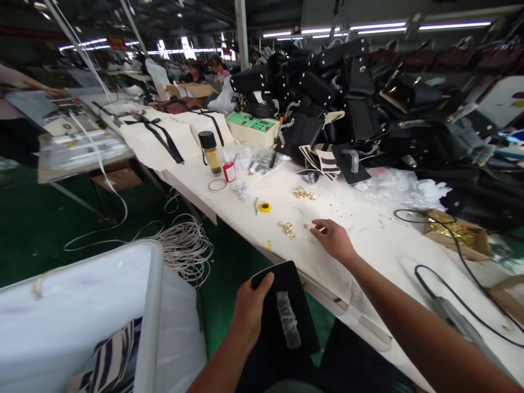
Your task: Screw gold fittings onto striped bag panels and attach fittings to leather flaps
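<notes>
My left hand (248,311) grips a flat black leather-like panel (301,289) by its left edge, thumb on top. A strip wrapped in clear plastic (288,319) runs down the panel's face. Over the white table (352,267), my right hand (333,239) reaches out with thumb and forefinger slightly apart. Just left of those fingertips lies a small gold metal piece (306,226). Small gold fittings form one pile (286,230) nearby and another pile (303,194) farther back. A yellow ring-shaped roll (265,207) sits left of them.
Black bags (323,87) are heaped at the back right. A jar with a dark lid (210,153) and a red-and-white bottle (229,171) stand on the table. A corded grey tool (454,319) and a box of gold parts (458,234) lie right. A white bin (155,305) stands left.
</notes>
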Demonstrator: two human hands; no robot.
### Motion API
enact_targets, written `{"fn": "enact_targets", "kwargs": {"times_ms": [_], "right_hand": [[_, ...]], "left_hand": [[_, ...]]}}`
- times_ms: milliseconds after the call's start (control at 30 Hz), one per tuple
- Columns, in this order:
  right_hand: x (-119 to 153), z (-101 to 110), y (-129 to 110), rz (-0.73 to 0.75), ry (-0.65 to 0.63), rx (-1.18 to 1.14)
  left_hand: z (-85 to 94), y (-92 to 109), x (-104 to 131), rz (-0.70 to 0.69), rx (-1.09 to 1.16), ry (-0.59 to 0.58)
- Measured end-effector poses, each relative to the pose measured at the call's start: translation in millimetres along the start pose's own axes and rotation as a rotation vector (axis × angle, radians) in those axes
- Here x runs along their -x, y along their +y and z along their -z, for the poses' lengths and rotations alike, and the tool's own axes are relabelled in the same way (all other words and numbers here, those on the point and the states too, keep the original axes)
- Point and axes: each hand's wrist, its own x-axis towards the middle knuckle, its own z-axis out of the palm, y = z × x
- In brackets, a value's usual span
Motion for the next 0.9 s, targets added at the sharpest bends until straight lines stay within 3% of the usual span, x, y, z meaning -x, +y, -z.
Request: {"fn": "enact_targets", "kwargs": {"times_ms": [100,300,467,600,667,833,900], "right_hand": [[-24,-16,10,-0.014,-0.028,0.082],[-41,-28,5,-0.031,-0.094,0.229],[-39,-17,1,-0.044,-0.123,0.203],[-13,3,-5,-0.095,-0.117,0.072],[10,12,-10,-0.127,-0.122,-0.079],[71,19,-27,-0.321,-0.115,-0.853],[91,21,-30,-0.397,-0.102,-1.019]], "left_hand": [[2.3,-10,8,0.012,-0.070,-0.041],[3.9,-21,7,0.091,-0.151,-0.141],[2.2,-22,5,0.142,-0.171,-0.174],[-0.7,-19,6,0.122,-0.158,-0.162],[-4.0,-16,7,0.124,-0.146,-0.157],[-20.0,-5,5,0.094,-0.177,-0.202],[-28.1,-2,5,0.075,-0.206,-0.224]]}}
